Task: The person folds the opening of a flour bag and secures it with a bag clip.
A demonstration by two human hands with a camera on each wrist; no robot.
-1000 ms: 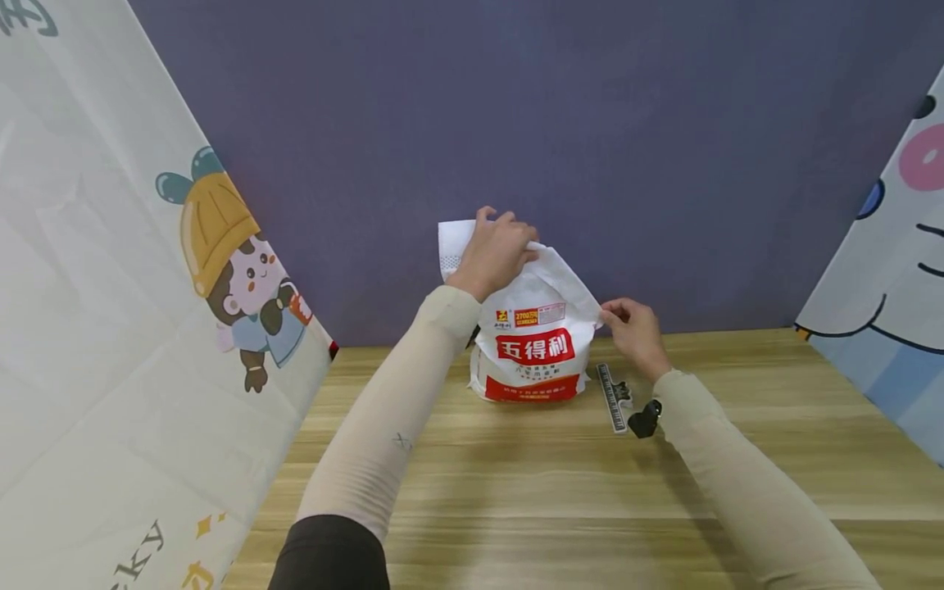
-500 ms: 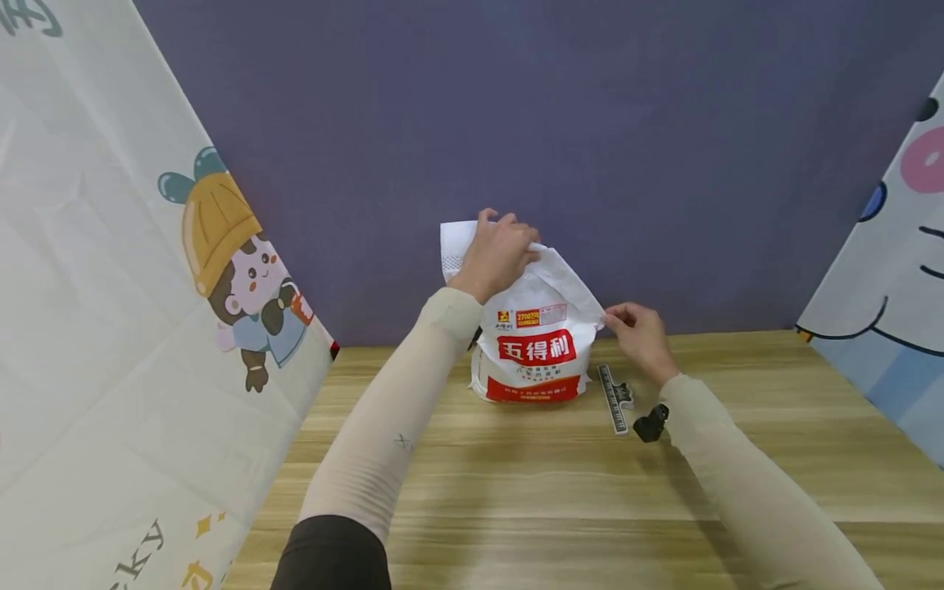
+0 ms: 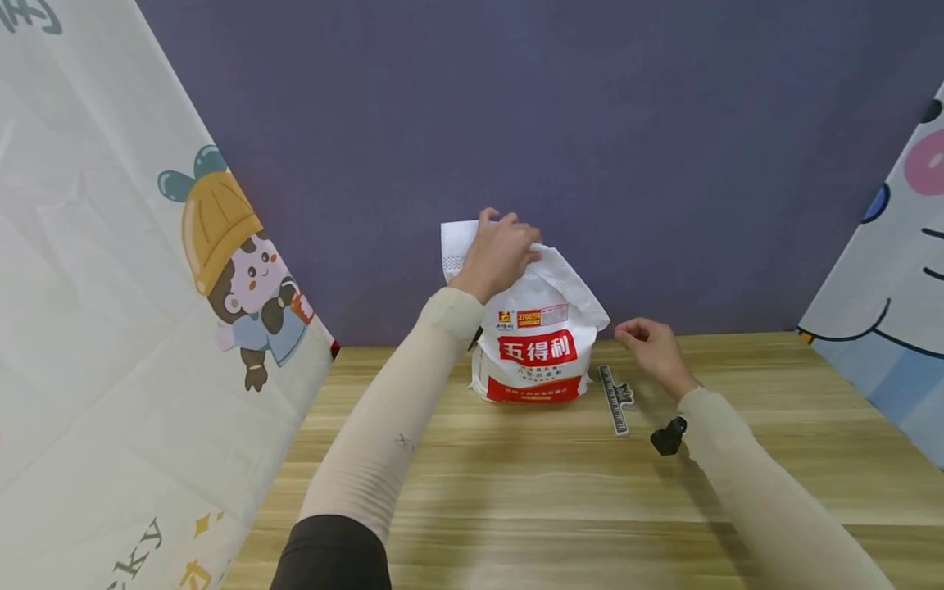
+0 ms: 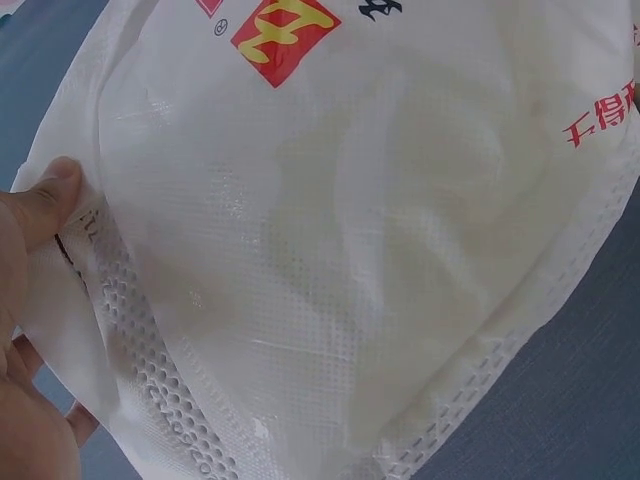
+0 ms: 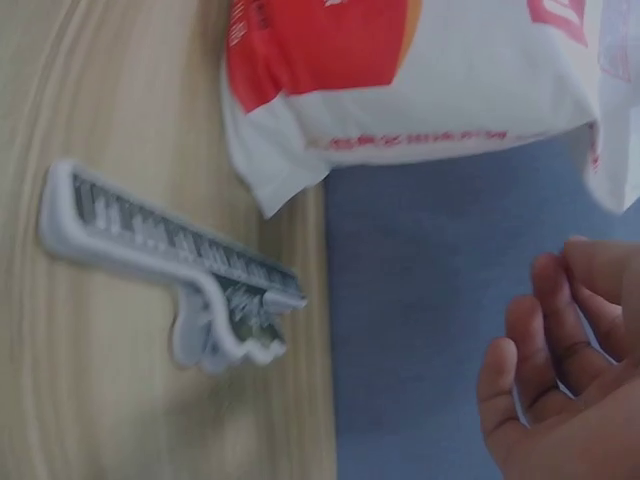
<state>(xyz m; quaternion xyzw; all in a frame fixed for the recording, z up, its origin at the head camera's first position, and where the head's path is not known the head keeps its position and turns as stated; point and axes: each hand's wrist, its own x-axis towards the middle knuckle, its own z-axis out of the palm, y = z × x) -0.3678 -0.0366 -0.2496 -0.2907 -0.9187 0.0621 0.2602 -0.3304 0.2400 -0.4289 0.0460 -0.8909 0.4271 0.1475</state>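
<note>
A white flour bag (image 3: 537, 324) with red printing stands upright on the wooden table, its top folded over. My left hand (image 3: 500, 252) grips the folded top; in the left wrist view its thumb (image 4: 52, 200) presses the white bag material against the fingers behind. Just right of the bag's corner is my right hand (image 3: 656, 352), fingers loosely bent, thumb and forefinger tips together, holding nothing. Below that hand lies a grey sealing clip (image 3: 614, 401); the right wrist view shows the clip (image 5: 165, 235) with a long patterned bar and a handle.
A dark blue-grey backdrop (image 3: 664, 164) rises right behind the bag. On the left hangs a white cloth (image 3: 96, 287) with a cartoon figure, and another printed cloth (image 3: 885, 328) borders the right. The wooden table (image 3: 546, 500) extends toward me.
My right hand has let go of the bag's right corner and drawn back to the right and slightly down. My left hand keeps its grip on the top; the clip has not moved.
</note>
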